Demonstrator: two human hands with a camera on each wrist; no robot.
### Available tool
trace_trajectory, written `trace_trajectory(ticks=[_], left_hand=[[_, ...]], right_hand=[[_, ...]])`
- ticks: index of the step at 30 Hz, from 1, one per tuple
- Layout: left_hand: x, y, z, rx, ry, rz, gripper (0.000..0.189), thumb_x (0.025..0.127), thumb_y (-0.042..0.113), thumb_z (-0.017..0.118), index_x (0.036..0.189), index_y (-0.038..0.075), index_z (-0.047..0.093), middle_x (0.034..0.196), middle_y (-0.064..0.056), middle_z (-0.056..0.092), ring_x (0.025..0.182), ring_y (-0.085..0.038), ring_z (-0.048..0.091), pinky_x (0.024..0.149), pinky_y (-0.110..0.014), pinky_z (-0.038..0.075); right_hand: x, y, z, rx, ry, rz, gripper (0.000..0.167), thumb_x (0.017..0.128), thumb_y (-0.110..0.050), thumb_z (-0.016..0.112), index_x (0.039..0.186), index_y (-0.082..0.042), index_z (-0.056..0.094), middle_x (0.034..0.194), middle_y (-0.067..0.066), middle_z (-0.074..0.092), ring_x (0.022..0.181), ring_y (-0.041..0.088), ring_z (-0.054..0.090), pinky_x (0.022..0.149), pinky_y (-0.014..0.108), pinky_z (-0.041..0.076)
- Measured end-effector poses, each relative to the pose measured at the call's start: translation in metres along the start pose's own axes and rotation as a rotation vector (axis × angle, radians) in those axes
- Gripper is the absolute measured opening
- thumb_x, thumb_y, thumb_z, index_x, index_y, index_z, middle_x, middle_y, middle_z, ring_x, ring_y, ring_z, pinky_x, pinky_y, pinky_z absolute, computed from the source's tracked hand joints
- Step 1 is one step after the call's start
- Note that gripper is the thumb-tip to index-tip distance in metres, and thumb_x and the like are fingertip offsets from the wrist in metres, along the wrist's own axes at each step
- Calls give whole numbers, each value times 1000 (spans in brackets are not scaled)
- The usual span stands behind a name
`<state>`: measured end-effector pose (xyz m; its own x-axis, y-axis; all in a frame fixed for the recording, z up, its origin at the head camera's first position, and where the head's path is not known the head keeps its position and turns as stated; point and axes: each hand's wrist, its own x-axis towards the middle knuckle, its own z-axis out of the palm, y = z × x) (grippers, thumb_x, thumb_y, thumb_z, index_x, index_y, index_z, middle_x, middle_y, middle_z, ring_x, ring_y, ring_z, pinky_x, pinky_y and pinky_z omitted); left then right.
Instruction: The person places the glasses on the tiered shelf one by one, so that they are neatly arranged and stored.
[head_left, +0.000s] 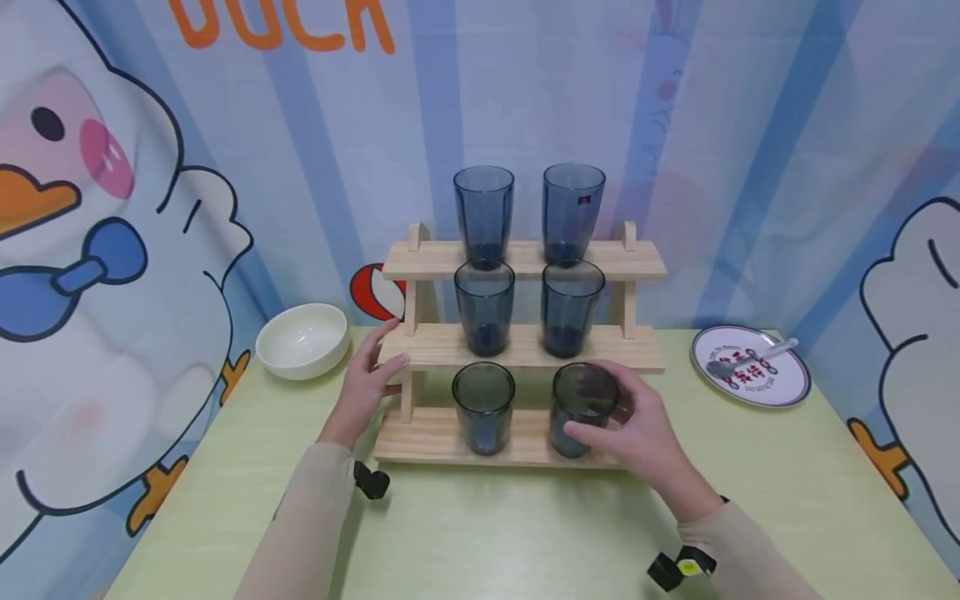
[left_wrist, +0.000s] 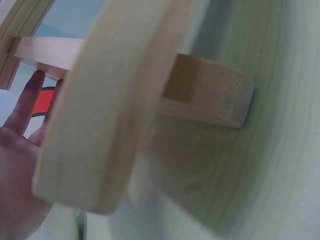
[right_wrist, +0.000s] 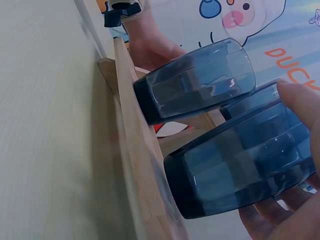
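A three-tier wooden rack (head_left: 442, 429) carries blue-grey drinking glasses, two to a tier. My right hand (head_left: 637, 425) grips the right glass (head_left: 573, 408) on the lowest tier, thumb on the near side and fingers round the far side. In the right wrist view that glass (right_wrist: 240, 165) is upright on its dark base, close over the bottom board. Beside it stands the left glass (head_left: 483, 412) of the same tier. At the rack's left end, my left hand (head_left: 363, 383) holds the end of the middle board between thumb and fingers. The left wrist view shows its fingers (left_wrist: 27, 100) behind the wood.
Two glasses stand on the middle tier (head_left: 517, 337) and two on the top tier (head_left: 517, 254). A white bowl (head_left: 303, 342) sits to the left of the rack. On the right, a patterned plate (head_left: 783, 387) bears a spoon (head_left: 750, 358). A printed curtain (head_left: 360, 150) hangs behind the table.
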<state>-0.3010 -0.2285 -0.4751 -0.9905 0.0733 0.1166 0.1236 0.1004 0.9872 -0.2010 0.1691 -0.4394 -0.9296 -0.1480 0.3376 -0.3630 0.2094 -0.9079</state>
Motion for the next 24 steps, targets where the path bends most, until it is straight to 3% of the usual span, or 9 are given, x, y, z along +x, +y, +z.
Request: trace_trajectory(ticks=[7, 13, 24], left_hand=[[1, -1, -1, 0, -10, 4, 65, 104, 32, 68, 162, 34, 39, 162, -10, 44, 131, -41, 57, 97, -63, 56], [0, 1, 0, 3, -3, 4, 64, 103, 34, 69, 160, 38, 41, 161, -9, 45, 131, -41, 57, 97, -64, 56], [0, 0, -1, 0, -6, 4, 68, 103, 35, 70, 163, 34, 38, 162, -12, 44, 131, -42, 56, 96, -65, 55]], right_hand=[[3, 5, 7, 18, -21, 7, 76, 79, -4, 91, 147, -11, 57, 135, 15, 62, 112, 31, 68, 91, 25, 58], [6, 4, 8, -17, -31, 17, 76, 80, -9, 92, 147, -16, 57, 136, 10, 62, 115, 31, 66, 92, 24, 56], [7, 7, 11, -49, -32, -5, 75, 81, -8, 91, 147, -11, 54, 136, 14, 61, 118, 31, 64, 95, 24, 54]])
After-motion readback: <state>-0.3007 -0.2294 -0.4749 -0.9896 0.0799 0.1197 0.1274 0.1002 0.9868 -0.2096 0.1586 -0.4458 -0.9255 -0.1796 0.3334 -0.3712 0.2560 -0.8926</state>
